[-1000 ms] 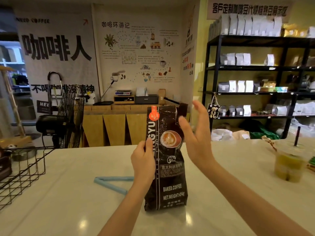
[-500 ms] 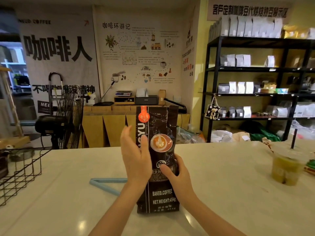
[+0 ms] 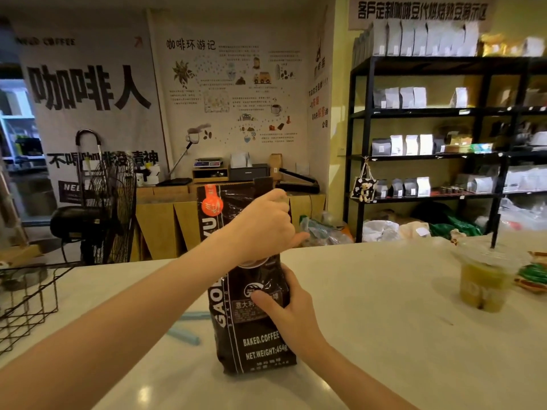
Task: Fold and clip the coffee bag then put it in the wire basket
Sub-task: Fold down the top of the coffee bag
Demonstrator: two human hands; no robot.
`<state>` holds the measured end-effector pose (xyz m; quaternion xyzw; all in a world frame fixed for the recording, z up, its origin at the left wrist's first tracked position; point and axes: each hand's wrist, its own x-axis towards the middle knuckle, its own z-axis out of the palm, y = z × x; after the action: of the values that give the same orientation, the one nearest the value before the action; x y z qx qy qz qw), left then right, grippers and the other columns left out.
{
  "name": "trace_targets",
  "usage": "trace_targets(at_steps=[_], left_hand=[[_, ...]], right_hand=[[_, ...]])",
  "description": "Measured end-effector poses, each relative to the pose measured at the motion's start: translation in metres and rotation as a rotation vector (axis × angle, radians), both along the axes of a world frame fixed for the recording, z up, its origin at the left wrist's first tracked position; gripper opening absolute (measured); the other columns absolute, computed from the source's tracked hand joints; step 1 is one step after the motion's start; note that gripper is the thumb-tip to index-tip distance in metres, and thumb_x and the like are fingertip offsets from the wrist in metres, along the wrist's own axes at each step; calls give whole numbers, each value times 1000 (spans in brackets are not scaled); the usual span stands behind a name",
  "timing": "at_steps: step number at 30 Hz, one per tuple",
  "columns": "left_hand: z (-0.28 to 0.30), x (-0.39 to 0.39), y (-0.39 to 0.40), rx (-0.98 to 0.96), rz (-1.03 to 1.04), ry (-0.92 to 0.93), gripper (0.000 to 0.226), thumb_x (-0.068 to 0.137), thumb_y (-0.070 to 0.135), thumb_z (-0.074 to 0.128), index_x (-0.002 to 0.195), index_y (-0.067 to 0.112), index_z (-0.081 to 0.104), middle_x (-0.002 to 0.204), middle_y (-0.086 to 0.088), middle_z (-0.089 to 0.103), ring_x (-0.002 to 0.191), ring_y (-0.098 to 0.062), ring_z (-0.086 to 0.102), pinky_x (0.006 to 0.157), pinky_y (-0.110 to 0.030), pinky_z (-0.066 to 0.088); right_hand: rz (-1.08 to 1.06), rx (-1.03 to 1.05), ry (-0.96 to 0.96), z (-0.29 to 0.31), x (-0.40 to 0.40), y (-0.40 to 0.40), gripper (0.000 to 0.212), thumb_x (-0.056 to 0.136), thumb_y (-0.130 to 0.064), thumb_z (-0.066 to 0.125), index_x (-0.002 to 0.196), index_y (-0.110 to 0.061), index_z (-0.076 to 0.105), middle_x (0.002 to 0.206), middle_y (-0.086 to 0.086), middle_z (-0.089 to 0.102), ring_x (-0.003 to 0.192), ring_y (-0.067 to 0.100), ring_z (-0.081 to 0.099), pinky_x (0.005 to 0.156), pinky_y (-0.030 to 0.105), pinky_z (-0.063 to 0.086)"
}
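Observation:
A tall black coffee bag [image 3: 251,329] stands upright on the pale counter in front of me. My left hand [image 3: 263,224] reaches across its front and is closed around the bag's upper part, just below the top edge. My right hand [image 3: 285,309] grips the bag's right side at mid height, thumb pressed on the label. A light blue clip [image 3: 185,332] lies open on the counter behind the bag to the left, partly hidden by my left forearm. The black wire basket [image 3: 26,297] sits at the counter's left edge.
An iced drink in a plastic cup with a straw [image 3: 484,284] stands on the right of the counter, with snack packets [image 3: 532,276] beside it. A black fan [image 3: 100,214] stands behind the counter on the left; shelves of bags [image 3: 429,143] fill the right wall.
My left hand moved up from the bag's middle and closed on its upper part. The right hand stays low on the bag's right side. The view moved closer.

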<state>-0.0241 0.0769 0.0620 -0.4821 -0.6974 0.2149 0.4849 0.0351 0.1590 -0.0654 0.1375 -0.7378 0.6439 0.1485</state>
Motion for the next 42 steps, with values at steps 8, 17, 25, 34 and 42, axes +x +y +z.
trace_targets(at_steps=[8, 17, 25, 34, 42], left_hand=[[1, 2, -17, 260, 30, 129, 51, 86, 23, 46, 38, 15, 60, 32, 3, 53, 33, -11, 46, 74, -26, 45], [7, -6, -28, 370, 33, 58, 52, 85, 18, 40, 36, 12, 57, 30, 2, 50, 33, -12, 30, 77, -28, 31], [2, 0, -38, 336, 103, 71, 55, 87, 19, 36, 36, 11, 57, 30, 1, 49, 31, -14, 40, 76, -31, 32], [-1, 12, -31, 199, 67, 91, 46, 88, 27, 46, 48, 17, 67, 45, 4, 63, 62, -15, 62, 96, -34, 30], [-33, 46, -49, 795, -18, -78, 47, 88, 44, 39, 129, 21, 43, 146, -3, 34, 136, -18, 22, 114, -40, -4]], right_hand=[[-49, 12, 131, -3, 3, -10, 49, 73, -58, 57, 118, -51, 39, 100, -36, 61, 99, -8, 59, 81, 14, 51], [80, 65, -51, -28, 1, -3, 79, 59, -58, 71, 126, -48, 29, 119, -24, 55, 107, 1, 58, 91, 27, 52], [190, 87, -91, -35, 7, -10, 52, 73, -44, 67, 111, -49, 33, 118, -18, 56, 107, 1, 58, 88, 21, 51], [214, 70, -32, -13, 5, -2, 70, 64, -50, 71, 123, -47, 34, 112, -20, 62, 104, -1, 61, 82, 19, 52], [150, -63, 112, 52, -6, -5, 46, 80, -42, 51, 123, -29, 47, 111, -9, 65, 99, 2, 63, 80, 23, 53]])
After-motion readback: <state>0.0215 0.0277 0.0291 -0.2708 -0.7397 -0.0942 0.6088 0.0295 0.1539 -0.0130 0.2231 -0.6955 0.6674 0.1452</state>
